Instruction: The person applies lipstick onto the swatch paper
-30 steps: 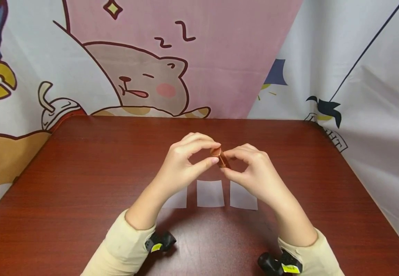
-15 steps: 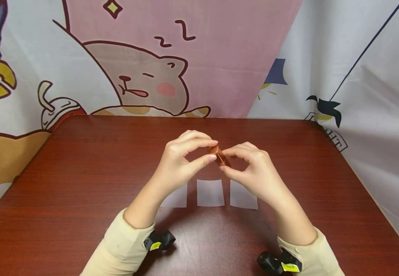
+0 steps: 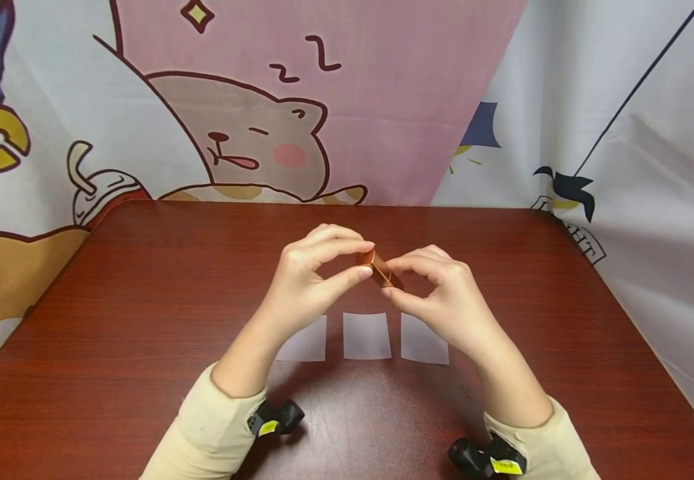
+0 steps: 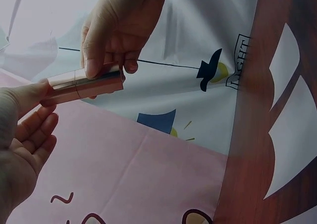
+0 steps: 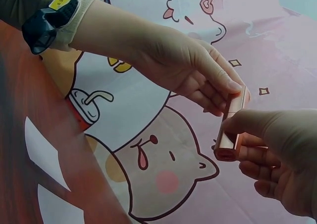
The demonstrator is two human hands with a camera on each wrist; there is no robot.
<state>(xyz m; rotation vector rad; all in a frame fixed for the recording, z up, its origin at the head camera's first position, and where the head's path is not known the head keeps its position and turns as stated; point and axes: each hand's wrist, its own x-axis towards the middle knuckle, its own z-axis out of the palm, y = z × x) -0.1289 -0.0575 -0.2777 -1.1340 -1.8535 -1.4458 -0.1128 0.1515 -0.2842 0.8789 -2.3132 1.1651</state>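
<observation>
so: both hands pinching one small copper tube above the worktop

head view: left hand (image 3: 307,277) and right hand (image 3: 439,297) meet in mid-air over the dark red worktop (image 3: 113,320), each w/ thumb and forefinger curled onto a short metallic copper tube (image 3: 377,268), prob a lipstick. tube sits tilted between the fingertips, clear of the wood. under the hands, three pale paper squares (image 3: 366,335) lie in a row, slightly apart; left one partly hidden by the left wrist. cartoon backdrop cloth (image 3: 251,147) hangs behind. cream sleeves, a black wrist cam on each arm.

left wrist view: tube (image 4: 84,84) runs roughly level. right hand (image 4: 116,33) comes from above, thumb and fingers wrapped on the end farther from this cam; left hand (image 4: 25,135) pinches the near end. a seam ring shows around the tube near its middle, so looks like cap + base.

right wrist view: tube (image 5: 232,127) seen nearly end-on, square-ish foot toward the cam. left hand (image 5: 198,73) grips the far tip, right hand (image 5: 277,149) closes round the near part.

handling, my read: light, rigid, glossy shell, so likely slippery; best held w/ fingertip pads on either side of the seam, not on it. prob not fragile outside, but whatever is inside could be soft.
</observation>
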